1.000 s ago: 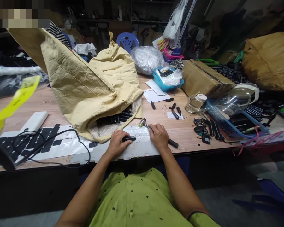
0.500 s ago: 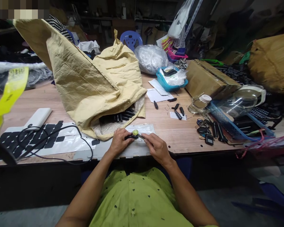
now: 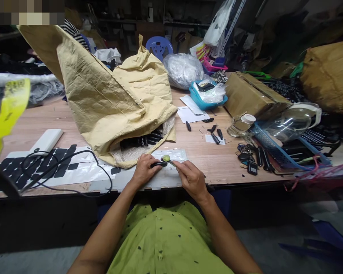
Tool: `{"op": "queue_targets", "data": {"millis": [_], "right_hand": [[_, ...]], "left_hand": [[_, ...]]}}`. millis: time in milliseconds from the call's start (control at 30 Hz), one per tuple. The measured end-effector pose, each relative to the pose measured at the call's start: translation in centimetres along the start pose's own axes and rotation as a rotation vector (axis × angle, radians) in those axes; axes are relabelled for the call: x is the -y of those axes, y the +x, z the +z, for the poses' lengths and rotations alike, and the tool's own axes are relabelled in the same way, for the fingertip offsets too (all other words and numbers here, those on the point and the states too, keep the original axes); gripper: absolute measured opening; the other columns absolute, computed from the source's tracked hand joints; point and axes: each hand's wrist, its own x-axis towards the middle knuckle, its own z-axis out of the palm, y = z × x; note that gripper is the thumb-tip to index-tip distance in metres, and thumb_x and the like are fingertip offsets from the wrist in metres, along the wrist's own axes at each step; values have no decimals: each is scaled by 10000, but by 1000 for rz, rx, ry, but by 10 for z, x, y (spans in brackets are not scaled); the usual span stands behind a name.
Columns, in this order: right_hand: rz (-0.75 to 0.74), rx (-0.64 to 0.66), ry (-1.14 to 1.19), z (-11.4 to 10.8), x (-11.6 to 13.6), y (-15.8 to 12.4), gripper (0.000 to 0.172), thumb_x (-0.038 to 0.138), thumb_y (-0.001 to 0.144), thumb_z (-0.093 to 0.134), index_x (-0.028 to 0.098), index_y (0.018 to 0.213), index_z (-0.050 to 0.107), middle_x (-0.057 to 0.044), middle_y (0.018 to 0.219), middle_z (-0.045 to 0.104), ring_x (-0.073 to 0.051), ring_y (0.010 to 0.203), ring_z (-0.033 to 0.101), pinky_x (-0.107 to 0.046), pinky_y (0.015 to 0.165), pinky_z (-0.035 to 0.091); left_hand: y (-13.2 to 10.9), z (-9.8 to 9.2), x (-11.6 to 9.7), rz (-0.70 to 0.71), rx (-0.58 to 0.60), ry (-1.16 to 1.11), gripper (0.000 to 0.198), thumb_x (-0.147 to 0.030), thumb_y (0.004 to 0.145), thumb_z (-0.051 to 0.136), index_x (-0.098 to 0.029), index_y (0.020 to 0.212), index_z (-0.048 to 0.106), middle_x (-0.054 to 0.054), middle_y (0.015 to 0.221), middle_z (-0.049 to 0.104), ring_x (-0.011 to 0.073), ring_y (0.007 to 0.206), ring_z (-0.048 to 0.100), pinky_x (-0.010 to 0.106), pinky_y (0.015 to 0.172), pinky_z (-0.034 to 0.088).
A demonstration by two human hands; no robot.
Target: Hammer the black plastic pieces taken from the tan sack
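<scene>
My left hand (image 3: 144,169) is closed on a small black handle-like part (image 3: 159,164), pressing it down on a white foam sheet (image 3: 162,182) at the table's front edge. My right hand (image 3: 190,178) grips the shaft of a small hammer, and its yellow-green head (image 3: 166,158) hovers just above the black part. Right behind my hands a large tan woven sack (image 3: 114,99) lies open, with several black parts (image 3: 145,140) spilling from its mouth.
A black cable (image 3: 60,167) loops over a sheet of black pads (image 3: 31,167) on the left. Loose black parts (image 3: 214,133), keys (image 3: 246,156), a blue basket (image 3: 277,148), a cardboard box (image 3: 251,93) and a clear jug (image 3: 294,118) crowd the right.
My right hand lifted the hammer off the table and swung its head over the black part. The camera view shifted slightly; my left hand stayed put.
</scene>
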Motion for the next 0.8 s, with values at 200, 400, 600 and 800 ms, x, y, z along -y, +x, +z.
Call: {"op": "queue_targets", "data": {"millis": [200, 400, 600, 800], "right_hand": [[-18, 26, -42, 2, -9, -5, 352, 181, 997, 485, 301, 1215, 734, -23, 834, 657, -147, 815, 635, -230, 731, 510], [93, -50, -164, 9, -34, 11, 332, 209, 982, 513, 295, 1211, 737, -49, 909, 677, -182, 857, 608, -282, 780, 490], [156, -45, -333, 23, -57, 19, 270, 192, 939, 551, 258, 1096, 761, -56, 831, 639, -204, 813, 534, -300, 699, 393], [167, -51, -351, 29, -56, 17, 249, 202, 933, 550, 249, 1075, 749, -59, 855, 618, -211, 832, 505, -310, 717, 377]], "left_hand": [[0, 0, 1, -1, 1, 2, 146, -312, 870, 733, -261, 987, 804, 45, 885, 686, 248, 946, 562, 400, 891, 452], [-1, -1, 1, 16, -13, 23, 159, -331, 843, 748, -254, 977, 786, 41, 886, 682, 250, 931, 561, 410, 895, 457], [-3, -3, -1, 37, 22, 42, 171, -321, 880, 706, -239, 1017, 765, 50, 918, 679, 248, 943, 555, 403, 903, 445], [-3, -8, 2, 95, 93, 24, 241, -375, 974, 557, -248, 1059, 743, 61, 1011, 686, 250, 1015, 562, 422, 962, 431]]}}
